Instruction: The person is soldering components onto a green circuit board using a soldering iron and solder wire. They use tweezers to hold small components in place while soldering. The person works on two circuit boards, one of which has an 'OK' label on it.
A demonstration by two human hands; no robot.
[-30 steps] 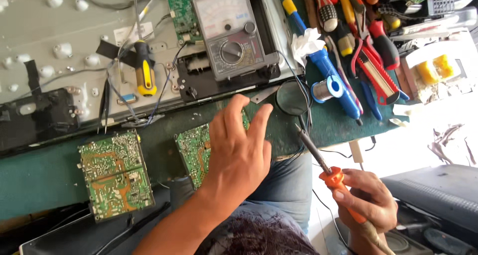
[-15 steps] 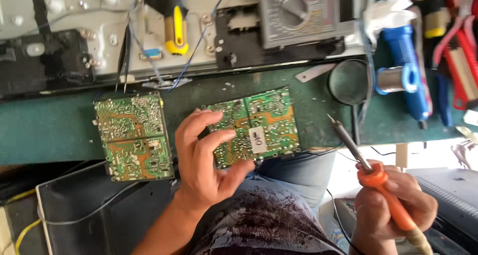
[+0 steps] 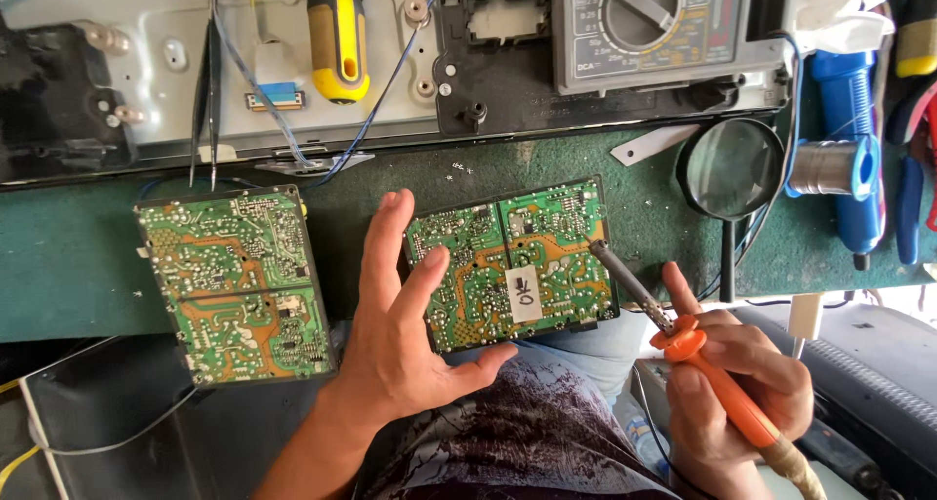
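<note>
A spare circuit board (image 3: 234,283) lies at left; the left hand (image 3: 410,339), fingers spread, now steadies the centre circuit board (image 3: 512,263) at the bench's near edge — the right hand (image 3: 747,393), fist closed round an orange soldering iron (image 3: 683,349), has brought its tip onto the board's right side.

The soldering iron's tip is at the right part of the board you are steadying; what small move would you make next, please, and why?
Probably press the soldering iron tip onto the joint under it: the right hand has it at the circuit board, which the left hand steadies at its left edge.
</note>
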